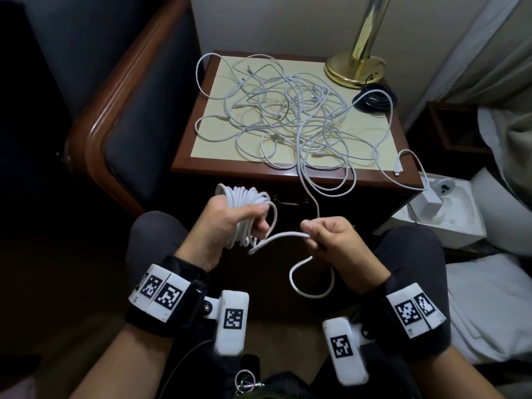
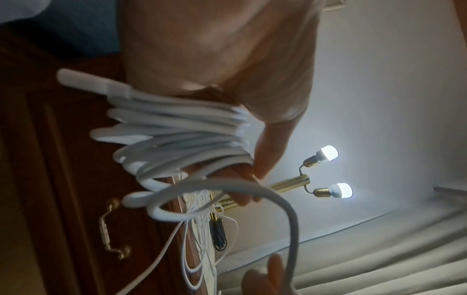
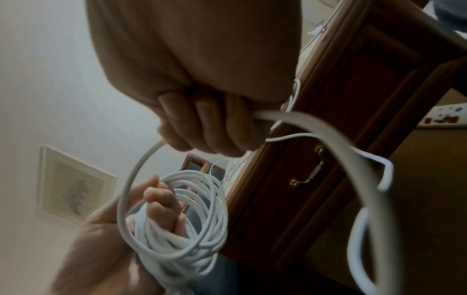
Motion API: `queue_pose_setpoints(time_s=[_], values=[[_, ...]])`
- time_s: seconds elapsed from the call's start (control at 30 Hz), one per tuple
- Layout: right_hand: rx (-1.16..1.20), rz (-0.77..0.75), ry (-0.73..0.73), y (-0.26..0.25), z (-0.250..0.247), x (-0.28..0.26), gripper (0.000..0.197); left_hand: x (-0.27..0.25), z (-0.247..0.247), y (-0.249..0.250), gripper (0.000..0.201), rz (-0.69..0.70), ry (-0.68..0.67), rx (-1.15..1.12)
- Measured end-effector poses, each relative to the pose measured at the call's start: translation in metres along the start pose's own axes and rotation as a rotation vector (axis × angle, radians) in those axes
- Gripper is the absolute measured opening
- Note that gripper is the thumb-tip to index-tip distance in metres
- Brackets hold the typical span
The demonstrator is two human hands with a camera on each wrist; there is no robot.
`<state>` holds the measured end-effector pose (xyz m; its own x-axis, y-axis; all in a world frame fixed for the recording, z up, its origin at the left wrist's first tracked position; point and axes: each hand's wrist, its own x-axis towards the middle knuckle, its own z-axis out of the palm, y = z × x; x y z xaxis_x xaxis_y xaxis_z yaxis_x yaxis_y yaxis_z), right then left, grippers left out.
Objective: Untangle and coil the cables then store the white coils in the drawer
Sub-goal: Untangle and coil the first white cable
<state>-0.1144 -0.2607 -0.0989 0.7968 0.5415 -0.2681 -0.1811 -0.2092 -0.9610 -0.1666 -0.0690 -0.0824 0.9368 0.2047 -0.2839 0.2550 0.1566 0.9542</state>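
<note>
My left hand (image 1: 230, 220) grips a white coil (image 1: 244, 197) of several loops, held up in front of the nightstand; the same white coil (image 2: 177, 139) wraps round that hand's fingers in the left wrist view. My right hand (image 1: 328, 234) pinches the loose run of this white cable (image 1: 279, 237), which loops down below the hand and climbs to the tangled white cables (image 1: 288, 116) on the nightstand top. In the right wrist view the right hand's fingers (image 3: 215, 127) curl round the cable, with the coil (image 3: 187, 215) beyond. The drawer front (image 1: 290, 201) with its brass handle (image 3: 307, 169) is closed.
A brass lamp base (image 1: 354, 67) and a coiled black cable (image 1: 374, 97) stand at the nightstand's back right. A white charger (image 1: 426, 201) lies on a white box to the right. A wooden-framed armchair (image 1: 115, 116) is on the left, bedding on the right.
</note>
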Motion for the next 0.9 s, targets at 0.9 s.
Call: queue_pose_setpoints(time_s=[0.9], values=[[0.041, -0.237, -0.022, 0.006, 0.001, -0.006, 0.054, -0.020, 0.011, -0.005, 0.022, -0.145, -0.395, -0.099]])
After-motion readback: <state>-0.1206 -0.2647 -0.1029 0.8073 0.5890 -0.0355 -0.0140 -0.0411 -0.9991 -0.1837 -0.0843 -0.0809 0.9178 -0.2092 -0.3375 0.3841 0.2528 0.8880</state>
